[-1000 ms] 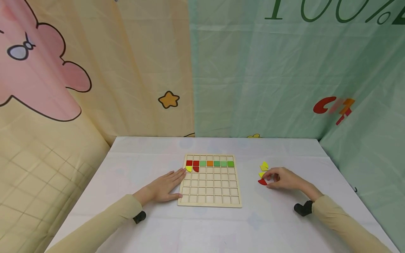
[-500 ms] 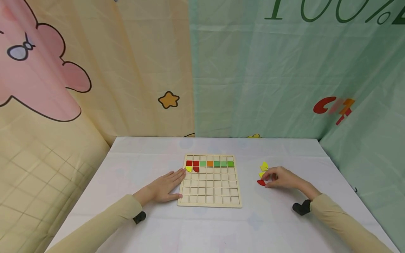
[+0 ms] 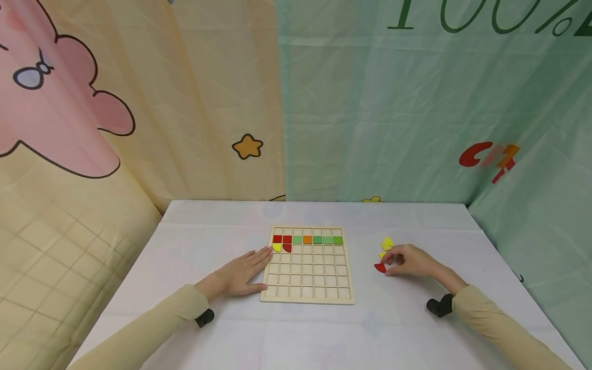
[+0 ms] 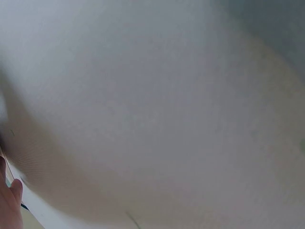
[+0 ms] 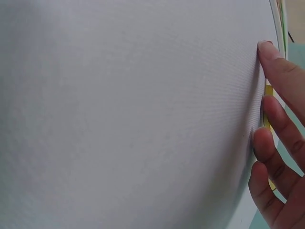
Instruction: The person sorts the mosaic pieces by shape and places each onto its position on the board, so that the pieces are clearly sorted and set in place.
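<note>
My left hand [image 3: 240, 272] rests with straight fingers against the left edge of a wooden grid board [image 3: 305, 293]. In the board's second row sit several square tiles, red, green and orange [image 3: 307, 240]. Below them are a yellow quarter-circle tile [image 3: 277, 247] and a red one [image 3: 287, 247]. To the right of the board, my right hand [image 3: 411, 260] pinches a loose red quarter-circle tile [image 3: 380, 267] at the table surface. The fingers [image 5: 283, 78] are curled in the right wrist view; the tile itself is mostly hidden there.
Several yellow pieces [image 3: 387, 242] lie just beyond my right hand, one partly covered by its fingers. A white cloth covers the table [image 3: 319, 339]. Printed curtains [image 3: 370, 103] stand behind and at the sides.
My right hand has shifted slightly left, and the red quarter-circle tile has slid left with it. The left hand and the board keep their places.
</note>
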Demonstrator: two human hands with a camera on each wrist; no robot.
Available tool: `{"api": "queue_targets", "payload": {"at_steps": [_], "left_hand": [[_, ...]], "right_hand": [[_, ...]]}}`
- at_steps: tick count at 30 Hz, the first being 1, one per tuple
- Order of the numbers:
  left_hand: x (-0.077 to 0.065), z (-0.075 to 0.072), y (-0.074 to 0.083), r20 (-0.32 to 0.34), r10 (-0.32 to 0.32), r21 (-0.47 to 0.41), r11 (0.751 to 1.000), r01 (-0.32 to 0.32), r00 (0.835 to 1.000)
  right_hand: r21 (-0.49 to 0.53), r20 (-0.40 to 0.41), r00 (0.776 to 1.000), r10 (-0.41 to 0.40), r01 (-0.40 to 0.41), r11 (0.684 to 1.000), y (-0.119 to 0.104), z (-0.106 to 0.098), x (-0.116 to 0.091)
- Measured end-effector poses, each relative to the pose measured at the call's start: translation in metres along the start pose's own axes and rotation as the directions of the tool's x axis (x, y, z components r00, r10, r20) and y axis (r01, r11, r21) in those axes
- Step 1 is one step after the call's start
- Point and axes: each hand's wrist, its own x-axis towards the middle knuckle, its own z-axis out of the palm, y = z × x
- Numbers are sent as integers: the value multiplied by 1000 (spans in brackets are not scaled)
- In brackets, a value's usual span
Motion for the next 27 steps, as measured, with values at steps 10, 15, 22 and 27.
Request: {"api": "queue_targets", "payload": {"at_steps": [10,15,22,27], "left_hand": [[0,-2,1,9,-9,-1,1000,9,1000],[1,0,0,11,-9,3,1000,9,1000],[1,1,-1,10,-3,10,1000,3,1000],[1,-1,0,9,0,13,1000,0,1000]], "right_hand": [[-45,-23,1000,12,-13,999,0,0,-1],[-67,-32,999,14,-16,998,-1,1,-1],[-104,-64,998,9,-15,994,-2,5,-2],[-109,-76,997,13,-21,994,-7,7,-2]]}}
